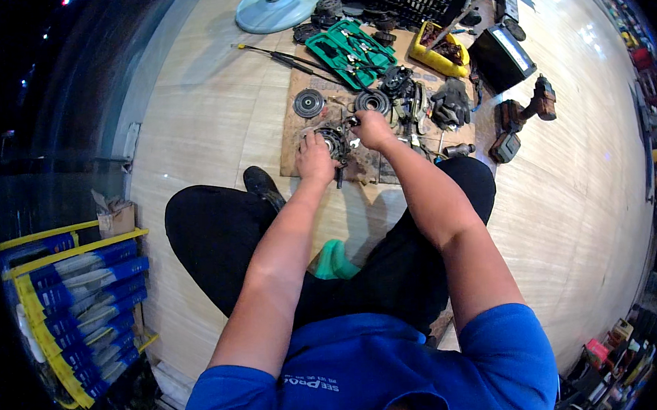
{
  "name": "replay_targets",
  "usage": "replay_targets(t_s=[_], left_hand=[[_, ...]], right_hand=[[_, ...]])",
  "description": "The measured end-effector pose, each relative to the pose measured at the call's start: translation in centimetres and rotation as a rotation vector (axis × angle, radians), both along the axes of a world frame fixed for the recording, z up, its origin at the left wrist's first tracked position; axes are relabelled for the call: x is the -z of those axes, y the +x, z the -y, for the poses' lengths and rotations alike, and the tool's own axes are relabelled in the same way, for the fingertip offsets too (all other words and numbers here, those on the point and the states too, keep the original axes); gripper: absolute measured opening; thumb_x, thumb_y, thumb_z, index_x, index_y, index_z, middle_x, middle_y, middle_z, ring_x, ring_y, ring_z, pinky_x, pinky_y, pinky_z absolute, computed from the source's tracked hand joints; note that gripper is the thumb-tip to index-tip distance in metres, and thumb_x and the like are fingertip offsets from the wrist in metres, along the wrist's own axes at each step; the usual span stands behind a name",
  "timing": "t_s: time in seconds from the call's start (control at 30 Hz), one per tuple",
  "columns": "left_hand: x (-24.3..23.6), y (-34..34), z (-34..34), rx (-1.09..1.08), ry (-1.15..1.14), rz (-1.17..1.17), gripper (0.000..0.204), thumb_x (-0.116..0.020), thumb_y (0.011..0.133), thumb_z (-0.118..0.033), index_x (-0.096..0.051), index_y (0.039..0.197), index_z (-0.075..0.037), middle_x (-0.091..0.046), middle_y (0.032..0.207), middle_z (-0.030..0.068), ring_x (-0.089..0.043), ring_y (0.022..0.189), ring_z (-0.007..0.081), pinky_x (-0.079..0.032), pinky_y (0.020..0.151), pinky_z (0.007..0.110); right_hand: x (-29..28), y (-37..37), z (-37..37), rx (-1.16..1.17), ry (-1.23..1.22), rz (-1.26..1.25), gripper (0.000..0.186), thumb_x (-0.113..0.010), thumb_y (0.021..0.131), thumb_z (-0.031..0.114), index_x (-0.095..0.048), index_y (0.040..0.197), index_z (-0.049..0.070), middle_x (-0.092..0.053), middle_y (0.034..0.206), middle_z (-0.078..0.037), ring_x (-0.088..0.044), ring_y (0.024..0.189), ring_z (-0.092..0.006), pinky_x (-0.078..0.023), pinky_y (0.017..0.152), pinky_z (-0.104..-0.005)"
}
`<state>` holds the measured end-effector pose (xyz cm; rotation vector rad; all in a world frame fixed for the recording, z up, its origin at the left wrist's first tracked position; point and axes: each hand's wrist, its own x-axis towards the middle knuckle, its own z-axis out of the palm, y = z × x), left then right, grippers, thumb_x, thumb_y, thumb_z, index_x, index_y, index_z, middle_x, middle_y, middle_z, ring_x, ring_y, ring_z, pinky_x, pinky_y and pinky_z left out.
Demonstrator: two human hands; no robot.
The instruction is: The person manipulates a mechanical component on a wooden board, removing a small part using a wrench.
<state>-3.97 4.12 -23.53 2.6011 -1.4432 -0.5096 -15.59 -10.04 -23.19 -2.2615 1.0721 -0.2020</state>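
Note:
A dark round metal part [333, 141] lies on the cardboard sheet [290, 144] in front of me. My left hand [315, 160] grips its left side, fingers bent over the rim and thumb toward the near edge. At the part's upper right, my right hand [374, 130] is closed around a small dark-handled tool [352, 120]; its working end is too small to make out. Just beyond the right hand sits a ring-shaped metal part [371, 102]. A black disc [309, 103] lies farther left on the cardboard.
Beyond lie an open green tool case [352, 53], a yellow container [439, 51] and a black box [500, 57]. Dark gloves [451, 102] and a cordless drill [524, 113] are to the right. A rack of blue packages [89, 314] stands at left.

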Motion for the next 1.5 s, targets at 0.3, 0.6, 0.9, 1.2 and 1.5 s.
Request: replay_targets(t_s=[0.3,0.6,0.9,1.2,1.5], left_hand=[[0.6,-0.4,-0.1,-0.015,-0.099,0.003,0.078,-0.087,0.064,-0.019,-0.047,0.129,0.001,-0.041,0.143,0.0162,-0.044,0.127,0.0362,-0.042,0.104,0.043],[0.6,-0.1,-0.1,-0.037,-0.117,-0.064,0.079,-0.087,0.065,-0.018,-0.045,0.129,0.0,-0.037,0.148,0.0167,-0.041,0.132,0.037,-0.039,0.107,0.045],[1.0,-0.3,0.2,-0.008,-0.097,-0.079,0.086,-0.086,0.068,-0.015,-0.039,0.137,0.003,-0.032,0.149,0.0193,-0.038,0.133,0.0389,-0.036,0.111,0.042],[3.0,-0.1,0.5,0.009,-0.123,-0.048,0.056,-0.064,0.082,-0.007,-0.043,0.133,0.003,-0.031,0.151,0.0186,-0.035,0.136,0.0413,-0.039,0.108,0.045],[1.4,-0.2,0.2,-0.004,-0.106,-0.067,0.052,-0.064,0.081,-0.003,-0.046,0.13,0.0,-0.032,0.151,0.0169,-0.038,0.134,0.0405,-0.04,0.108,0.044]], right_hand=[[1.9,2.2,-0.3,-0.017,-0.035,-0.041,0.021,-0.069,0.079,0.016,-0.066,0.093,0.001,-0.067,0.095,-0.024,-0.063,0.094,-0.0427,-0.05,0.082,-0.0498],[1.5,3.8,-0.9,-0.074,-0.068,-0.22,0.017,-0.058,0.079,0.01,-0.068,0.09,0.001,-0.068,0.094,-0.025,-0.066,0.09,-0.0418,-0.054,0.081,-0.0497],[1.8,3.6,-0.6,-0.035,-0.072,-0.17,0.017,-0.057,0.077,0.007,-0.064,0.091,-0.001,-0.067,0.094,-0.025,-0.065,0.092,-0.0423,-0.052,0.081,-0.0515],[3.8,3.6,-0.1,-0.036,-0.035,-0.243,0.018,-0.055,0.08,0.007,-0.066,0.094,0.002,-0.068,0.096,-0.024,-0.066,0.091,-0.0411,-0.053,0.081,-0.0499],[2.9,4.0,-0.9,-0.024,-0.062,-0.236,0.018,-0.054,0.082,0.009,-0.067,0.091,0.001,-0.069,0.092,-0.024,-0.068,0.088,-0.0403,-0.055,0.077,-0.0492]])
